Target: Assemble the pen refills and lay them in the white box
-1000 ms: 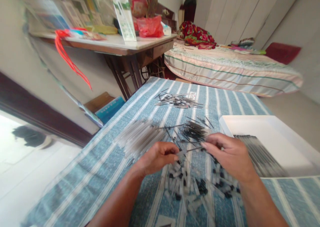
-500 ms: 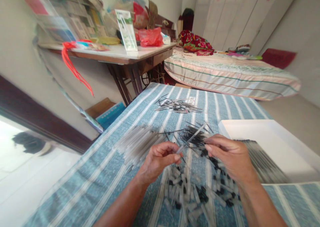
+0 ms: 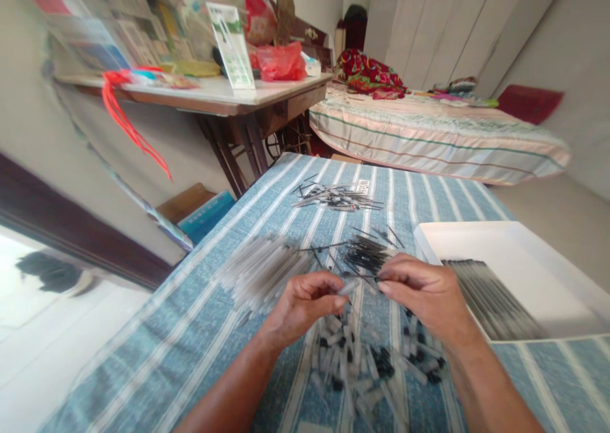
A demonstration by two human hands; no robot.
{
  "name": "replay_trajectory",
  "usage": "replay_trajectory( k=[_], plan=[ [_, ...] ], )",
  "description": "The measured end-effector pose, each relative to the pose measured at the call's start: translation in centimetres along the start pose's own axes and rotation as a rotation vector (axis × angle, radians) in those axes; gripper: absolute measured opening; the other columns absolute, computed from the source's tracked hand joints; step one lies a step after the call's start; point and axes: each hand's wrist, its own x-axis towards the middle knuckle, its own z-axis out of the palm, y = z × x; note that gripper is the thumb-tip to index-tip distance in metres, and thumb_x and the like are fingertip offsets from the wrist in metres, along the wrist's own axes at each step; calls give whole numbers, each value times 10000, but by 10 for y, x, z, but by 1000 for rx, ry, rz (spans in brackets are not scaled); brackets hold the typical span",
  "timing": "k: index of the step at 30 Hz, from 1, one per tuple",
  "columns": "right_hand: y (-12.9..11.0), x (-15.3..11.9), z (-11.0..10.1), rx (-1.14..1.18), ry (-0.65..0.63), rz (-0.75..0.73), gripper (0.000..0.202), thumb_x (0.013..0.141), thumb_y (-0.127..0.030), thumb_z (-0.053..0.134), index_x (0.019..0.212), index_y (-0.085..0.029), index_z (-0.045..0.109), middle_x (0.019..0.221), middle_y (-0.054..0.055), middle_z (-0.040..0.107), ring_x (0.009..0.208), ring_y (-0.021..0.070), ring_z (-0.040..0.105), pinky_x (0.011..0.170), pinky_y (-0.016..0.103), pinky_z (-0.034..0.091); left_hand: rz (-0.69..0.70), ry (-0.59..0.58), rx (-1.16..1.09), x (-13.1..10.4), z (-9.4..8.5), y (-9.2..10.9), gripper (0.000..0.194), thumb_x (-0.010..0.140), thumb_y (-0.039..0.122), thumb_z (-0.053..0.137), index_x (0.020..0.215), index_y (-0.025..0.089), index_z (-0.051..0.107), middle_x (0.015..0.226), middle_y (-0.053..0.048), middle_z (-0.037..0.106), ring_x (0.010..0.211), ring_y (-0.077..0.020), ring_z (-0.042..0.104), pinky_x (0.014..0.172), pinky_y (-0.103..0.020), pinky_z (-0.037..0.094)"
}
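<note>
My left hand (image 3: 312, 298) pinches a translucent pen barrel (image 3: 349, 287) between thumb and fingers, pointing up to the right. Facing it, my right hand (image 3: 424, 290) is closed on a thin black pen refill (image 3: 358, 276), whose tip reaches toward the barrel. Whether the two touch is too small to tell. Left of my hands lies a heap of translucent barrels (image 3: 267, 271). A bunch of black refills (image 3: 365, 252) lies just beyond my right hand. Below both hands, small clear and black caps (image 3: 372, 363) are scattered on the striped cloth (image 3: 190, 331).
At the right, a white box (image 3: 548, 255) holds a row of grey pens (image 3: 493, 299). A mixed pile of thin dark and clear pieces (image 3: 336, 196) lies at the table's far end. Beyond stand a cluttered side table (image 3: 190, 99) and a bed (image 3: 429, 128).
My right hand has moved slightly left and now has a thin black refill between the hands. The barrel in my left hand has tilted lower. The whole view has shifted slightly.
</note>
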Motion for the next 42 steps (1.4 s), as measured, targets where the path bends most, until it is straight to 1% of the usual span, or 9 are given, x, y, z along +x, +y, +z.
replay_trajectory(
  k=[3,11,22,28,32,36,38,42],
  plan=[
    [-1,0,2,-17,-58,-25,45,737,-185,639,773,-173,663,775,46,623,752,159,579,648,259,451,-11,-37,27,0,0,-4,180,686,236,689,762,77,651,615,-13,588,567,-95,505,540,-207,380],
    [-1,0,4,-60,-173,-54,98,767,-143,601,817,-173,680,769,46,627,723,141,584,647,254,451,-50,-92,86,0,-2,-9,201,711,255,672,802,78,644,605,7,544,560,-81,465,523,-197,342],
    [1,1,1,-101,-210,-40,95,769,-145,591,790,-169,680,743,44,627,698,142,585,645,256,450,-61,-140,119,1,-2,-10,209,733,272,650,810,78,633,629,-4,558,566,-85,467,522,-200,345],
    [0,1,2,-112,-245,-37,99,779,-158,586,790,-172,683,730,37,619,690,135,578,641,248,441,-67,-137,136,1,-2,-7,211,727,279,652,800,81,638,618,0,552,554,-84,458,514,-199,337],
    [-2,1,3,-148,-282,-37,106,785,-156,577,785,-172,682,721,33,613,689,129,570,636,238,429,-65,-158,143,1,-3,-10,225,724,287,654,815,82,638,632,0,555,566,-87,464,531,-204,353],
    [-3,2,3,-215,-335,-35,129,805,-167,551,764,-163,673,731,35,609,694,128,561,641,235,413,-111,-178,161,1,-4,-13,225,733,298,642,825,92,631,619,7,553,552,-86,467,520,-202,361],
    [-3,2,3,-264,-367,-38,150,820,-179,534,747,-160,664,717,29,595,684,124,548,634,231,400,-142,-186,191,1,-3,-12,225,738,304,634,821,95,631,598,12,545,538,-85,466,508,-200,359],
    [-3,3,4,-347,-408,-42,189,844,-201,506,717,-161,641,627,-5,519,615,106,501,582,218,360,-174,-201,230,0,-3,-9,233,737,320,626,817,101,630,572,18,539,513,-86,469,487,-198,358]
  ],
)
